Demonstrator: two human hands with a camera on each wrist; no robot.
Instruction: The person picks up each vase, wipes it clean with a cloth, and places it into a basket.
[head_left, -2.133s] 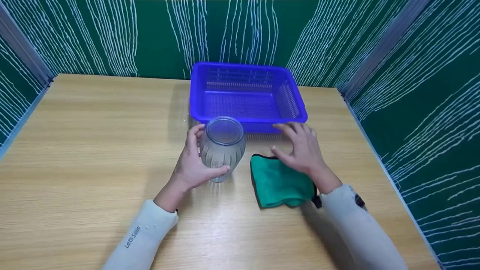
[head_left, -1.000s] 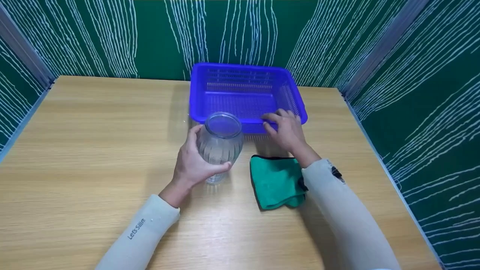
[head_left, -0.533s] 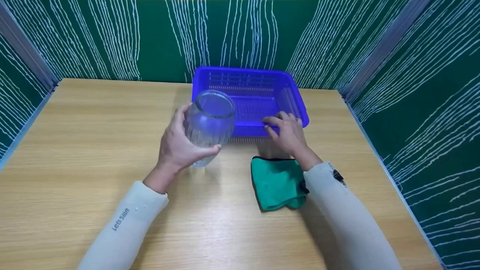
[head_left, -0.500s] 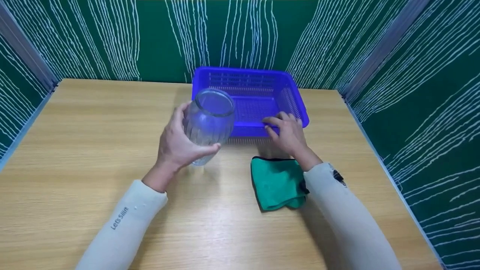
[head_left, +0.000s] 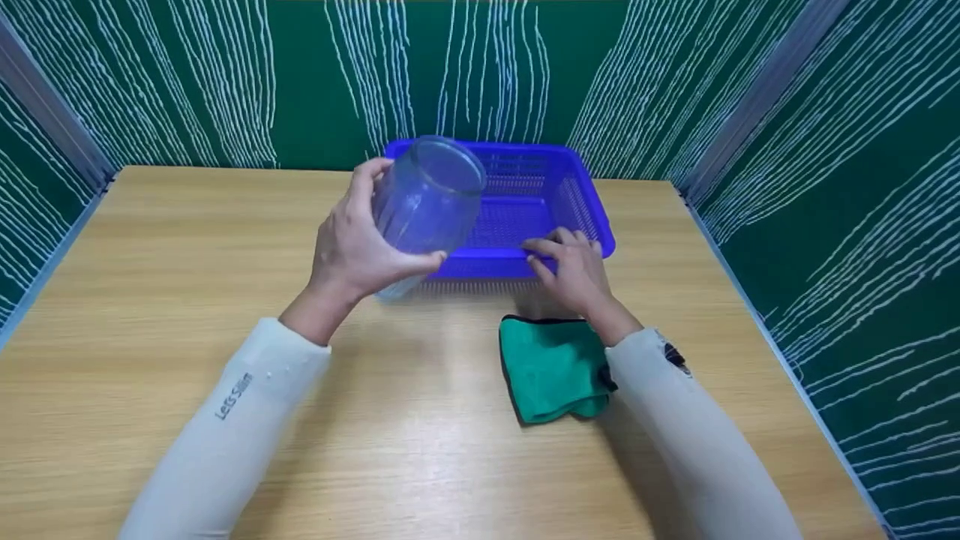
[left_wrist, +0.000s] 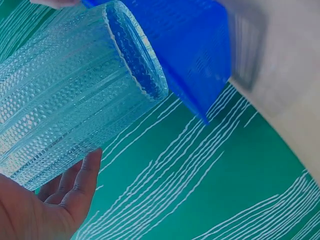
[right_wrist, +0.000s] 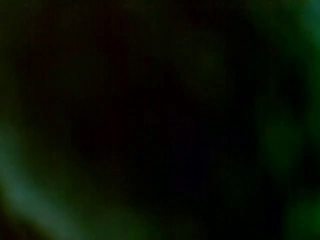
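A clear ribbed glass vase (head_left: 431, 202) is held up in my left hand (head_left: 356, 244), fingers on its far left side and thumb across the near side. It tilts, its round mouth up and to the right, over the front left of a blue plastic basket (head_left: 499, 264). In the left wrist view the vase (left_wrist: 65, 95) shows a dimpled texture, near the palm and fingers (left_wrist: 82, 190). My right hand (head_left: 574, 270) grips the basket's front rim, fingers inside and thumb outside. The right wrist view is too dark to make anything out.
A folded green cloth (head_left: 551, 367) with dark edging lies on the wooden table (head_left: 187, 300), below my right wrist. Green panels (head_left: 322, 90) with white wavy lines stand behind the table and at its sides.
My left hand has lifted the vase off the table and tilted it, bringing it forward over the basket's near left edge. My right hand moved from above the cloth onto the basket rim and stays there.
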